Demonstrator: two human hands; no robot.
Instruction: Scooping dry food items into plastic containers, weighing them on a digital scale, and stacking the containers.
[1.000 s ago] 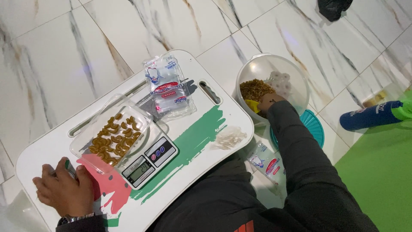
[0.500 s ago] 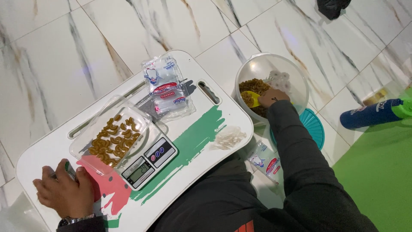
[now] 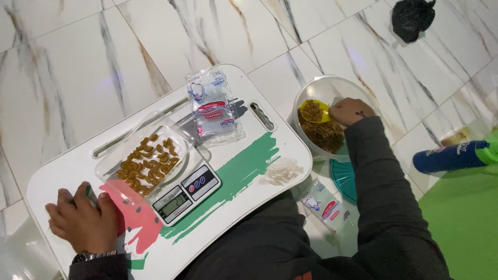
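Observation:
My right hand (image 3: 350,111) reaches into a clear round bowl (image 3: 332,85) of brown macaroni on the floor and holds a yellow scoop (image 3: 315,111) loaded with pasta. My left hand (image 3: 83,223) rests at the near left corner of a white lap tray (image 3: 262,135), fingers curled around a small dark and green object. On the tray stands a small digital scale (image 3: 187,193) carrying a clear plastic container (image 3: 140,155) with brown macaroni inside.
A stack of clear printed plastic bags (image 3: 213,106) lies on the tray's far side, and a crumpled clear bag (image 3: 281,172) near its right edge. On the floor are a teal lid (image 3: 346,179), a filled packet (image 3: 329,208), a blue bottle (image 3: 448,155), a green mat (image 3: 467,218) and a black bag (image 3: 412,18).
My right hand has lifted the yellow scoop, filled with macaroni, up from the pasta in the bowl. My left hand stays at the tray corner.

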